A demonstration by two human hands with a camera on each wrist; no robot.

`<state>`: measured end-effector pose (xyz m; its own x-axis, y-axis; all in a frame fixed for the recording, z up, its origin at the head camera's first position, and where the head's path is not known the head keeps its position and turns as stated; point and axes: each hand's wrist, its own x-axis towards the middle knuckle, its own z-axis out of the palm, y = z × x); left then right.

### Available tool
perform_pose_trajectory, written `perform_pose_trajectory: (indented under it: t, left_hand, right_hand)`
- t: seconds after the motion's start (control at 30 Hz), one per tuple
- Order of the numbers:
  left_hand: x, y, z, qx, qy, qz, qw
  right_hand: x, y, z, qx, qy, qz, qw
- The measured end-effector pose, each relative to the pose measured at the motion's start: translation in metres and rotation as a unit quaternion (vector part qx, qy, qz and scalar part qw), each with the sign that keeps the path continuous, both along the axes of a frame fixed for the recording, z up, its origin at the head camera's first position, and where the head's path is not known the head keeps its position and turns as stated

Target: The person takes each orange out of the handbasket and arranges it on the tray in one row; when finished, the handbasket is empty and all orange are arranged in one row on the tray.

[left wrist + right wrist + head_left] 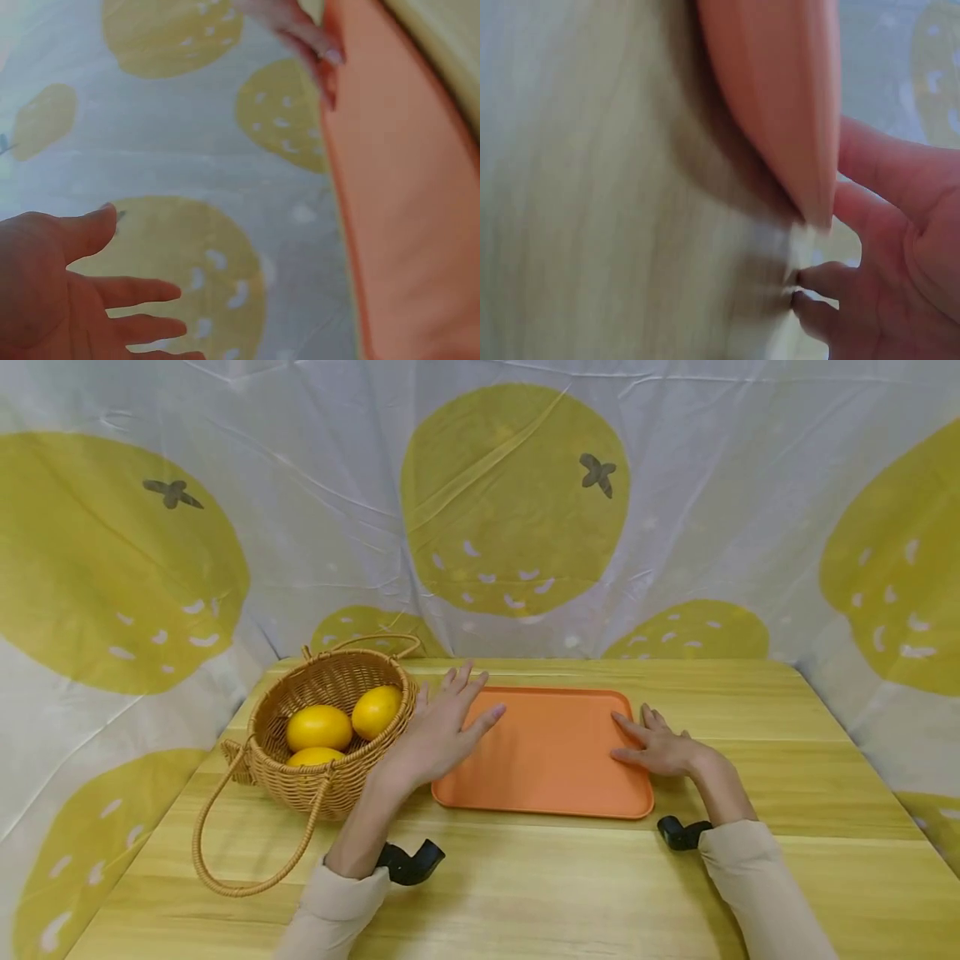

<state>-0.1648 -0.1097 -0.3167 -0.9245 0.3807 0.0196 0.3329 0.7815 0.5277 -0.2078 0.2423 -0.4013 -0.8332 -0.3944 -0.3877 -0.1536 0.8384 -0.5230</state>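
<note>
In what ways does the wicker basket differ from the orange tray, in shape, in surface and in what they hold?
The wicker basket is deep and rounded, while the orange tray is shallow and rectangular with rounded corners.
The basket is tan and woven; the tray is smooth and plain.
Three yellow fruits show inside the basket, whereas none show on the tray.
Both are open at the top.
</note>
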Motion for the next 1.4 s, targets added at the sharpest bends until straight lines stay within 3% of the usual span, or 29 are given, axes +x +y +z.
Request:
perform_pose_trajectory:
  t: [0.2,0.33,0.43,0.57,0.8,0.93,1.0,1.1,1.2,1.27,1.4]
  left_hand:
    - [0.02,-0.043,0.036,0.018,0.018,-0.006,0.9997]
    - [0.029,-0.074,0.061,0.005,0.027,0.019,0.9995]
    - [0.029,-0.094,0.076,0.0,0.024,0.038,0.999]
    - [0.012,-0.12,0.09,0.003,0.003,0.025,0.9997]
    - [-0.036,-0.161,0.104,0.009,-0.115,-0.036,0.9927]
    - [-0.067,-0.172,0.102,-0.016,-0.179,-0.079,0.9805]
    - [-0.083,-0.175,0.096,-0.031,-0.225,-0.112,0.9674]
    - [-0.104,-0.176,0.083,-0.052,-0.293,-0.158,0.9413]
    - [-0.117,-0.176,0.07,-0.072,-0.328,-0.173,0.9257]
    - [-0.122,-0.177,0.063,-0.078,-0.338,-0.176,0.9212]
    - [-0.128,-0.177,0.051,-0.084,-0.333,-0.176,0.9224]
  right_hand:
    - [0.0,0.009,-0.004,-0.012,0.006,0.007,0.9999]
    - [0.002,0.019,-0.006,-0.028,0.005,0.007,0.9996]
    - [0.004,0.023,-0.006,-0.035,0.004,0.009,0.9993]
    - [0.002,0.021,-0.006,-0.032,0.008,0.017,0.9993]
    - [-0.002,0.018,-0.008,-0.036,0.015,0.022,0.999]
    - [-0.001,0.016,-0.007,-0.032,0.012,0.021,0.9992]
    - [0.0,0.016,-0.006,-0.029,0.011,0.019,0.9993]
    - [0.002,0.015,-0.005,-0.024,0.011,0.018,0.9995]
    - [0.002,0.014,-0.005,-0.023,0.013,0.02,0.9995]
    - [0.001,0.013,-0.005,-0.024,0.012,0.02,0.9994]
    - [0.0,0.012,-0.005,-0.022,0.01,0.02,0.9995]
